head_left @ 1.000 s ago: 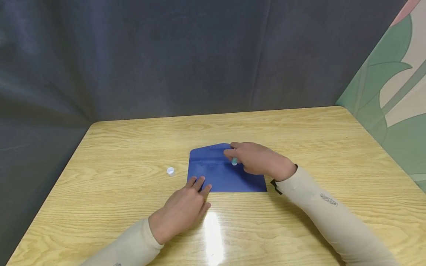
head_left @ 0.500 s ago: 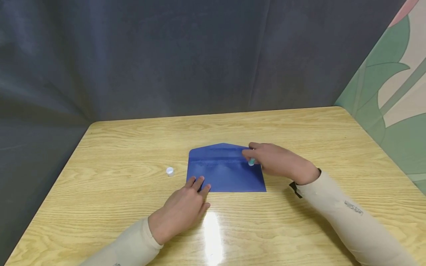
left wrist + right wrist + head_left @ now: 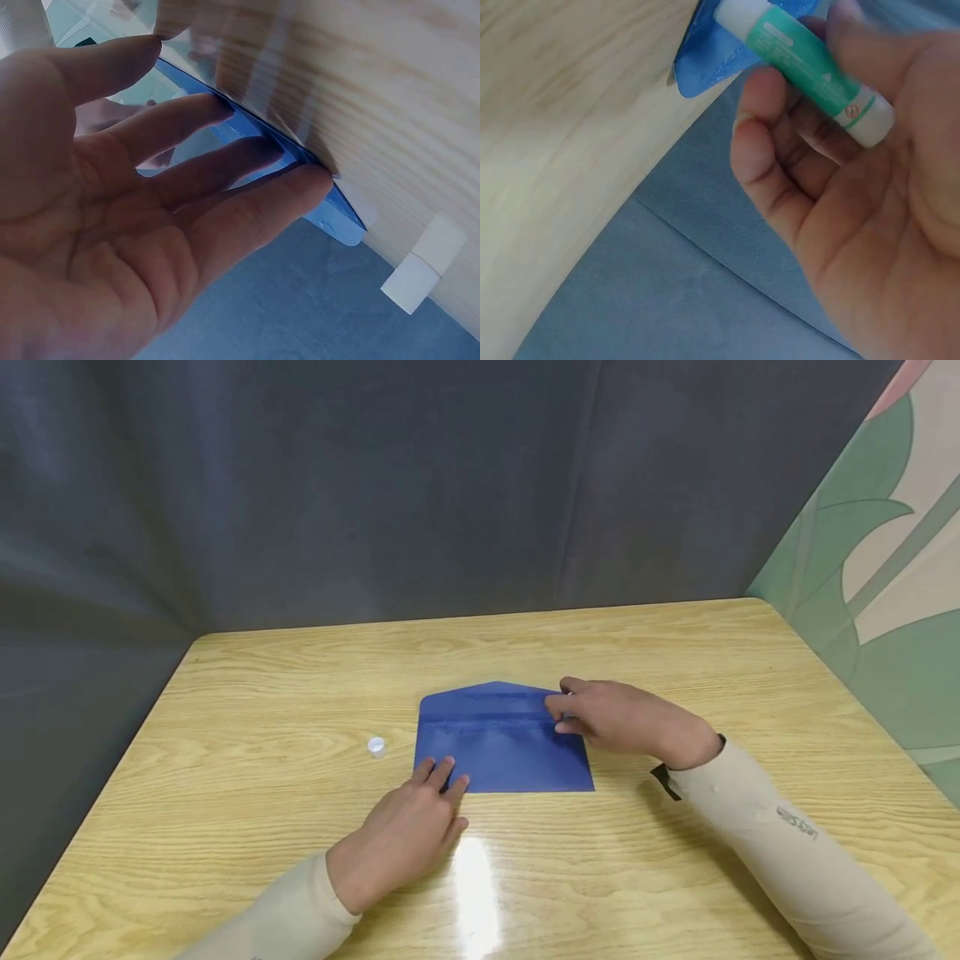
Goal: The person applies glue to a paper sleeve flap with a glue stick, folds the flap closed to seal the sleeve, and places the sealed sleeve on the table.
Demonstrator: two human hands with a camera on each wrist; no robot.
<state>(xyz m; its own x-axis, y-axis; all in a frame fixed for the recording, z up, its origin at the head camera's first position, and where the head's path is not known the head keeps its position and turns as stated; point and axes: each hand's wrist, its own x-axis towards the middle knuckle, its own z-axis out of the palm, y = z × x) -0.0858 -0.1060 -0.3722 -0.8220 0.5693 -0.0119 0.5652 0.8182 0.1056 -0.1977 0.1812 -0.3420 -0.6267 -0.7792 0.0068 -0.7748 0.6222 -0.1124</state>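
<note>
Envelope (image 3: 502,760), blue, lies flat on table (image 3: 262,735) in head view, flap (image 3: 480,703) open on the far side. L hand (image 3: 401,831) rests fingertips on its near left corner, fingers spread; R hand (image 3: 630,720) is at the flap's right end. White cap (image 3: 377,747) sits just left of the env., near it but not touching. Step in hand is prob. gluing the flap; next move likely calls for light, even pressure at that end, w/ L hand keeping the paper steady.

L wrist view: fingers nearly straight, gaps btwn them, tips at the env. edge; thumb well apart, nothing gripped.

R wrist view: thumb & fingers clamped round green-and-white glue stick (image 3: 806,64), one white end toward the flap; can't tell if it touches.
</note>
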